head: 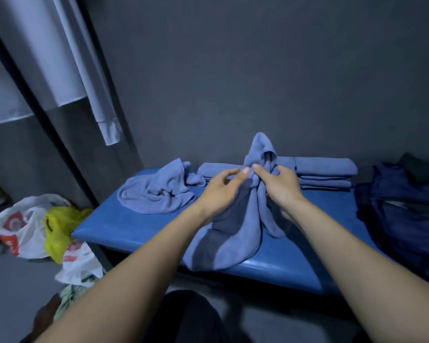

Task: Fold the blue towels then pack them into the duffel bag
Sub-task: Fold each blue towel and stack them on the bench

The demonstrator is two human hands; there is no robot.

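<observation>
A bunched blue towel [240,231] is lifted off the blue padded bench [124,226], its lower part draping over the front edge. My right hand [280,184] grips its gathered upper part. My left hand [221,189] pinches the cloth beside it, thumb and forefinger closed on a fold. A crumpled blue towel [156,191] lies on the bench at the left. Folded blue towels [325,172] are stacked along the wall behind my hands. The dark navy duffel bag [401,211] sits on the bench's right end.
Plastic bags, white [18,226] and yellow [60,229], lie on the floor left of the bench. A pale garment [67,58] hangs on the wall at the upper left. A dark grey wall backs the bench.
</observation>
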